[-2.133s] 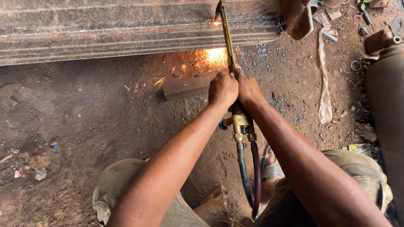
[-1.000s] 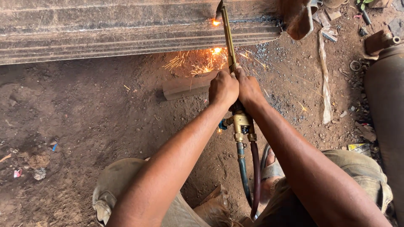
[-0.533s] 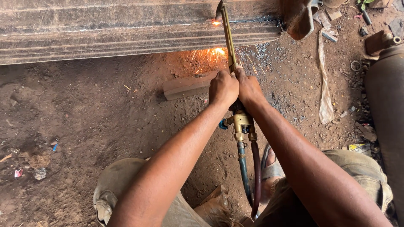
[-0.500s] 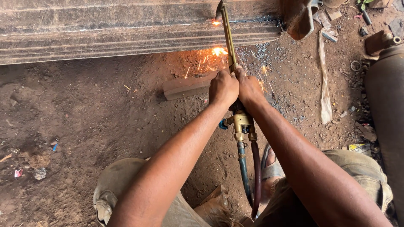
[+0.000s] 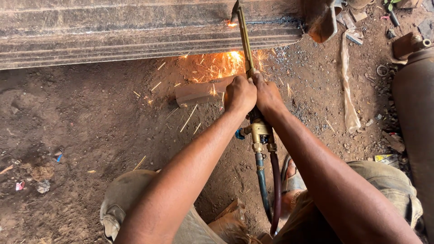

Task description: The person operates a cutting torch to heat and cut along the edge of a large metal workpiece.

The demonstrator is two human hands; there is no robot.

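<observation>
Hands side by side, left hand and right hand clench a brass cutting torch whose long axis runs straight away to the steel beam, sparks falling on the dirt floor.

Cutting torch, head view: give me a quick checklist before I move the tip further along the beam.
1. Grip: left hand and right hand both wrapped on the cutting torch: ok.
2. Tip on the steel beam, glow at the contact point: ok.
3. Sparks falling on the dirt ahead of the hands: ok.
4. Two hoses run back between the knees, no visible kink: ok.
5. Gas cylinder close at right, sparks nearby: not ok.
6. Gloves: hands bare: not ok.
</observation>
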